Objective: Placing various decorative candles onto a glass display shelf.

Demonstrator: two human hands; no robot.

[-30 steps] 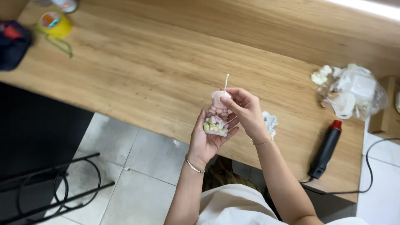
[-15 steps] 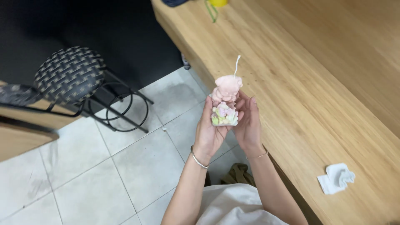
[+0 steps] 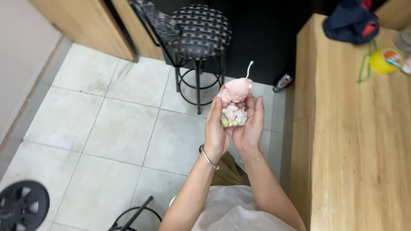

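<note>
Both hands were cupped around a small pink figurine candle (image 3: 235, 102), raised over the tiled floor (image 3: 107, 128) rather than over the tabletop (image 3: 355, 141), which ran along the person's right. The left hand (image 3: 217, 128) curled against the candle's left side, its fingers reaching up beside the pale pink upper figure; the right hand (image 3: 250, 124) pressed in from the other side, fingers upright and close together. The two palms met beneath the piece, so its base — a cluster of small pastel flowers in pink, yellow and green — sat nested between them. A thin white wick (image 3: 248, 68) stuck up from the top, clear of the fingertips and bent slightly to the right.

A slim bangle (image 3: 209, 159) circled the left wrist and a fine chain (image 3: 252, 160) the right.

Beyond the hands stood a black stool (image 3: 200, 32) with a woven seat — well apart from the candle. On the far end of the tabletop lay a dark blue bag (image 3: 351, 23) and a yellow roll of tape (image 3: 383, 60), both well away from the hands. A small can (image 3: 283, 82) lay on the floor near the tabletop's corner.
</note>
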